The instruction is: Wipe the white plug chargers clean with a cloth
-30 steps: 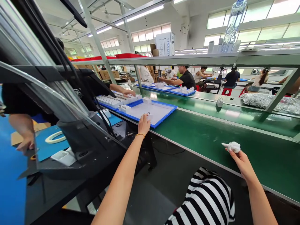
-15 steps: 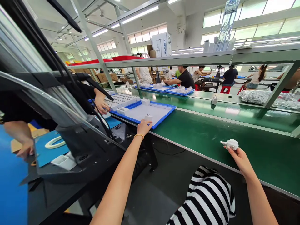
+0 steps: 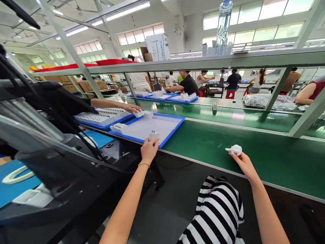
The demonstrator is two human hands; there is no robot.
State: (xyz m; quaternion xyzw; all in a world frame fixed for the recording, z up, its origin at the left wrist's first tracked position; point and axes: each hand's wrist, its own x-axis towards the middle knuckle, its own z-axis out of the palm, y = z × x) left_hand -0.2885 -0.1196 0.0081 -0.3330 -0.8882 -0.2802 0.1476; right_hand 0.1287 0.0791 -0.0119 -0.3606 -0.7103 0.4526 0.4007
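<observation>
My left hand [image 3: 149, 150] is closed on a white plug adapter [image 3: 153, 136], its two metal pins pointing up. It is at the near right corner of a blue-rimmed tray [image 3: 173, 130] with a pale lining. White plug adapters [image 3: 119, 127] stand at the tray's left edge, and more [image 3: 148, 114] at its far edge. My right hand [image 3: 242, 162] pinches a crumpled white cloth or tissue [image 3: 236, 149] over the green conveyor belt [image 3: 203, 145].
A co-worker's hand [image 3: 133, 108] holds a white piece over the tray's far left corner. Another tray of adapters [image 3: 101, 117] lies left of it. A dark machine [image 3: 63, 169] fills the left side. A single adapter [image 3: 214, 106] stands on the far belt below a shelf [image 3: 193, 64].
The co-worker's hand has moved from beside the machine to over the tray's far edge with a white piece. My hands keep their holds while the view has swung right.
</observation>
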